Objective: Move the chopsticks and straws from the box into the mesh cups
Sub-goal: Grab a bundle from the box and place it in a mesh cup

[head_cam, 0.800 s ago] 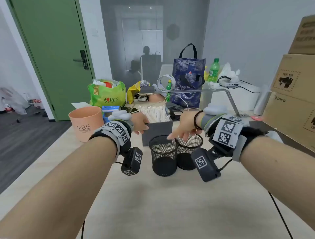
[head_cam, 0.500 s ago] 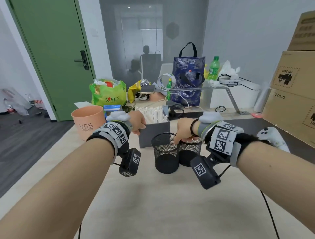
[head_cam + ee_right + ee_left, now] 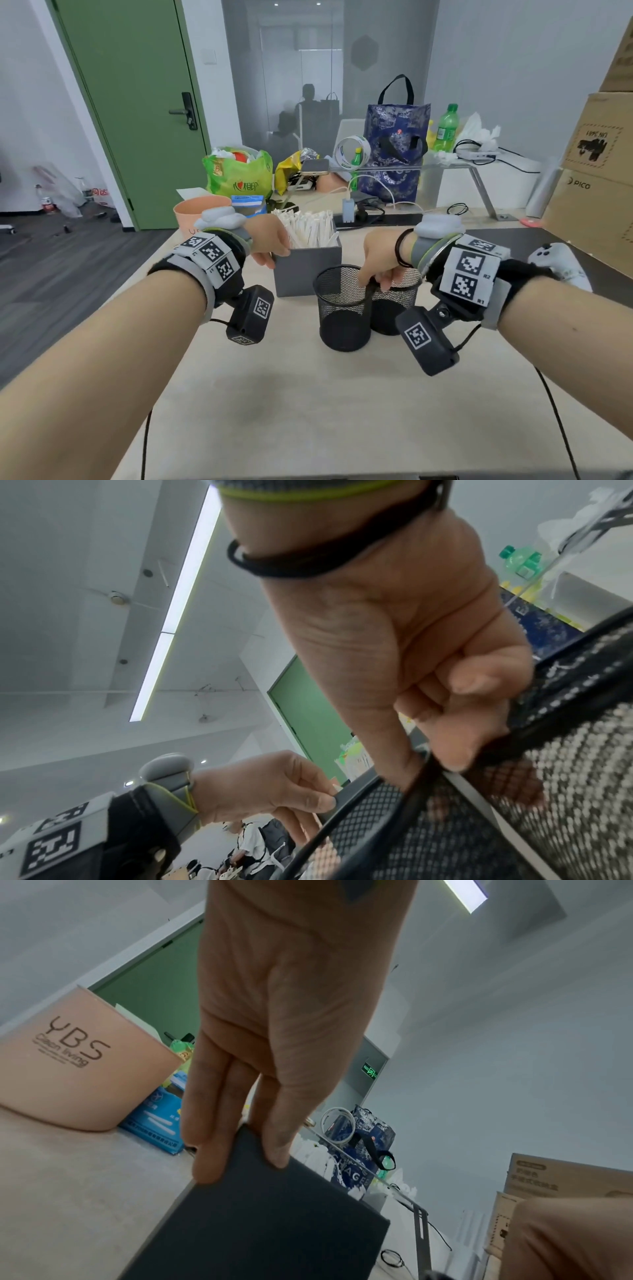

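The grey box (image 3: 307, 271) of paper-wrapped sticks (image 3: 310, 229) is now sitting closer, just behind the two mesh cups (image 3: 343, 307), the left hand (image 3: 270, 241) pinching its corner; the right hand (image 3: 379, 259) is gripping both cup rims, so transfer is yet to begin. A peach YBS bin (image 3: 73, 1066) is standing left, nothing blocking

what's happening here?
A person is setting up. The left hand grips the corner of the grey box, which is full of white wrapped sticks. The right hand pinches the touching rims of two black mesh cups. Nothing is in the near cup.
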Motion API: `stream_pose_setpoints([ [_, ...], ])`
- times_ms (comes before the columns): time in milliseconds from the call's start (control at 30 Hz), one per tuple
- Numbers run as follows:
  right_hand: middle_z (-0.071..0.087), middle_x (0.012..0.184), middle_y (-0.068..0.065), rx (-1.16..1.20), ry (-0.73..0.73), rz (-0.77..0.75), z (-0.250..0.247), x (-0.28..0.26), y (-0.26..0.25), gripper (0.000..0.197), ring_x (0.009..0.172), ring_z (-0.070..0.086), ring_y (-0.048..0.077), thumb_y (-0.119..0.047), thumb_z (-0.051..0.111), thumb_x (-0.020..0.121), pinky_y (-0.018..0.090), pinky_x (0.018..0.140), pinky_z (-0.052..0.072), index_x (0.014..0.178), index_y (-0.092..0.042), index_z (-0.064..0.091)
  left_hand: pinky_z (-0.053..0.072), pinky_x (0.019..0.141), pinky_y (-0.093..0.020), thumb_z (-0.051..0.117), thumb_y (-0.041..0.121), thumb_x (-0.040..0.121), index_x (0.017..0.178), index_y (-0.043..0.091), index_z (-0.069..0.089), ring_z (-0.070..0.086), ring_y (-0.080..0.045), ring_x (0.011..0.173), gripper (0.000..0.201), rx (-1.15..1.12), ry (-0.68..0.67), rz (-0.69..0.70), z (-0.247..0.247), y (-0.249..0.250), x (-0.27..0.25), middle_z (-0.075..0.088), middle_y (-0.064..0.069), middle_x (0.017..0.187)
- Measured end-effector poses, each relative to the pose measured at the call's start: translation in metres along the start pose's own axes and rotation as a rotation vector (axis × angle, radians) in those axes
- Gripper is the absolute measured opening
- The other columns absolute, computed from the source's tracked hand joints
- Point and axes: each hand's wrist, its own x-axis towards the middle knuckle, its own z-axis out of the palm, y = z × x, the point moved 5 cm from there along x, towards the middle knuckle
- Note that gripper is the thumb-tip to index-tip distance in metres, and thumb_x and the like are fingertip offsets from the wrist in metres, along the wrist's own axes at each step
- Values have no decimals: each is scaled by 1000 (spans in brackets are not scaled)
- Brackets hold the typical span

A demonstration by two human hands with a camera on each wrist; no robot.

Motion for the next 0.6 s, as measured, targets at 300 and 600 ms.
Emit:
stream_pose_setpoints([
  [300, 53, 62, 1, 130, 186, -36, -50, 11, -8, 32, 43, 39, 14, -36, 67, 83, 15, 36, 30, 68, -12, 54, 34, 53, -24, 59, 23, 88, 68, 17, 52, 50, -23, 74, 22, 176, 328, -23, -41, 9, 24, 51, -8, 82],
  [600, 56, 70, 5, 162, 153, -53, -50, 59, -31, 29, 49, 44, 17, -24, 68, 83, 24, 45, 35, 67, -9, 50, 35, 108, -43, 75, 49, 72, 152, 13, 12, 37, -32, 136, 108, 274, 164, -48, -28, 14, 54, 33, -15, 149],
])
